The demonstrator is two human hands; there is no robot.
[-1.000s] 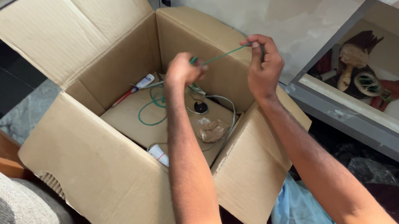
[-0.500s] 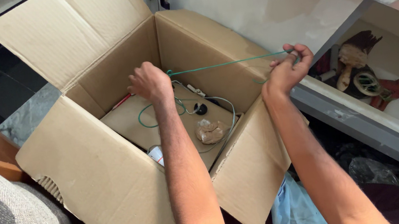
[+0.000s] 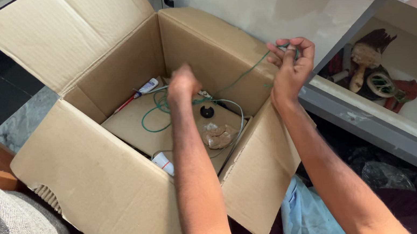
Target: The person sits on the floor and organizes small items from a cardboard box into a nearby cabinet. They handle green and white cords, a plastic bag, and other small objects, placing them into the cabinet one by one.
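Head view looks down into one open cardboard box (image 3: 117,162), its far flap cut off by the top edge of the frame, and much of its floor hidden behind the left forearm. On a flat cardboard sheet (image 3: 136,124) inside lie one crumpled brownish wad (image 3: 220,134), one small black round piece (image 3: 207,112), one grey cable (image 3: 238,115) and a red-and-white pen-like item (image 3: 141,91) toward the far left corner; a white cylinder (image 3: 162,163) peeks from under the sheet's near edge, mostly hidden. One thin green wire (image 3: 238,79) loops on the sheet and rises slack toward the box's right wall. The left hand (image 3: 182,85) is blurred, closed over the wire inside the box; its fingers cannot be made out. The right hand (image 3: 291,64), above the right wall, pinches the wire's other end between thumb and fingertips, other fingers curled. An open drawer (image 3: 383,125) beside the box is cut off at the right.
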